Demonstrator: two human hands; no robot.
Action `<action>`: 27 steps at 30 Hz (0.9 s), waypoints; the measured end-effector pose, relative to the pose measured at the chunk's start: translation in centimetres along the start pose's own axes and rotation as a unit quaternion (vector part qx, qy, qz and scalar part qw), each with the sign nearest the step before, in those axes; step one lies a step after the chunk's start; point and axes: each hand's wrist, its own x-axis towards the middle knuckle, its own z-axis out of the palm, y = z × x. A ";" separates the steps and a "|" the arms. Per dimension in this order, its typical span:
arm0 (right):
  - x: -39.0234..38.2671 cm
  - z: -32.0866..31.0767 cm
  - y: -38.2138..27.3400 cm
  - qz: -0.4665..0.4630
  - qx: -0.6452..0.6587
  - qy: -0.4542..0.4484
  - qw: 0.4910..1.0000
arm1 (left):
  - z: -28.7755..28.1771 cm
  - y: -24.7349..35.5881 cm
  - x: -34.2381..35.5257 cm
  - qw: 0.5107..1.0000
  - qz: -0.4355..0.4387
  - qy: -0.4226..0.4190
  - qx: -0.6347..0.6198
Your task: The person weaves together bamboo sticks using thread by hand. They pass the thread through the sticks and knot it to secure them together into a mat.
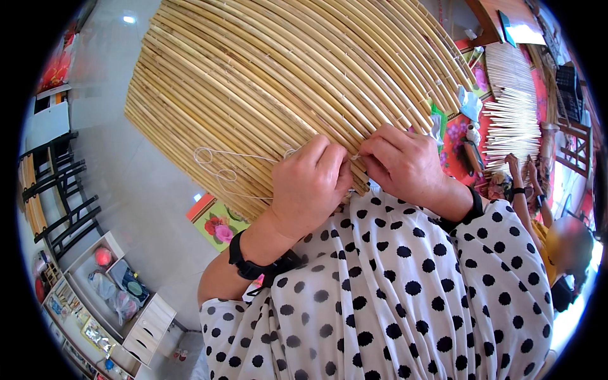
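Note:
A mat of long yellow canes [266,76], tied side by side with thin cord, spreads in front of me up to my lap. My left hand [311,180] is closed at the mat's near edge, its fingers curled in. Loops of thin white string [218,152] lie on the canes and run to this hand. Just to the right, my right hand [405,161] pinches at the same edge. A short bit of white string shows at its fingertips, over the end canes. The fingertips of both hands are partly hidden.
At the right, another person's hands [520,166] work on a second mat of thin pale sticks [512,120] over a red floral cloth [457,155]. A green packet [438,120] sits by my mat's right edge. Black metal frames [60,190] and white drawers [149,329] stand left.

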 end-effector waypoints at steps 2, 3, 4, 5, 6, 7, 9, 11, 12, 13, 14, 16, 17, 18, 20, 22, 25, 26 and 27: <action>0.0 0.0 0.1 -0.002 0.003 0.000 1.000 | 0.1 0.0 -0.1 1.000 -0.006 -0.003 -0.010; 0.0 0.0 0.1 0.000 0.005 -0.001 1.000 | 0.0 0.0 -0.1 1.000 -0.011 -0.005 -0.019; 0.0 0.0 0.1 0.002 0.007 -0.002 1.000 | 0.0 0.0 -0.1 0.999 -0.015 -0.007 -0.028; 0.0 0.0 0.0 0.004 0.009 -0.003 1.000 | -0.1 0.1 0.0 0.999 -0.015 -0.004 -0.032; 0.0 0.0 0.0 0.005 0.009 -0.001 1.000 | -0.3 0.3 0.1 0.999 -0.016 -0.001 -0.036; 0.1 0.1 0.0 0.006 0.009 0.001 1.000 | -0.4 0.5 0.1 0.999 -0.017 0.003 -0.040; 0.1 0.1 -0.1 0.009 0.008 0.003 1.000 | -0.2 0.5 0.1 0.999 -0.019 0.003 -0.031; 0.0 0.1 -0.1 0.012 0.007 0.004 1.000 | 0.0 0.5 0.2 1.000 -0.016 -0.002 -0.017; 0.0 0.1 -0.1 0.010 0.010 0.005 1.000 | 0.1 0.4 0.1 1.000 -0.014 -0.008 -0.008; 0.0 0.1 0.0 0.009 0.012 0.006 1.000 | 0.1 0.4 0.0 1.000 -0.012 -0.014 0.000; 0.0 0.1 0.0 0.008 0.014 0.007 1.000 | 0.2 0.4 0.0 1.000 -0.008 -0.014 -0.003; 0.0 0.0 -0.1 0.006 0.024 0.014 1.000 | 0.2 0.3 -0.1 1.000 0.000 -0.014 -0.010; 0.0 0.0 -0.1 0.005 0.029 0.017 0.999 | 0.2 0.2 -0.1 0.999 -0.007 -0.007 -0.034; 0.0 0.0 -0.1 0.009 0.031 0.018 0.999 | 0.2 0.1 -0.1 0.998 -0.013 0.001 -0.059; -0.1 -0.1 0.0 0.016 0.035 0.020 0.999 | 0.2 -0.1 -0.3 0.995 -0.022 0.006 -0.097; -0.1 -0.2 0.1 0.023 0.042 0.025 0.999 | 0.0 -0.3 -0.3 0.992 -0.028 0.004 -0.125; 0.0 -0.2 0.2 0.020 0.046 0.027 0.998 | 0.4 -0.4 -0.2 0.995 -0.017 0.014 -0.099; 0.0 -0.2 0.2 0.017 0.047 0.026 0.998 | 0.5 -0.2 -0.1 0.996 -0.014 0.013 -0.087; 0.1 -0.2 0.1 0.013 0.050 0.029 0.998 | 0.6 -0.1 0.0 0.997 -0.011 0.012 -0.076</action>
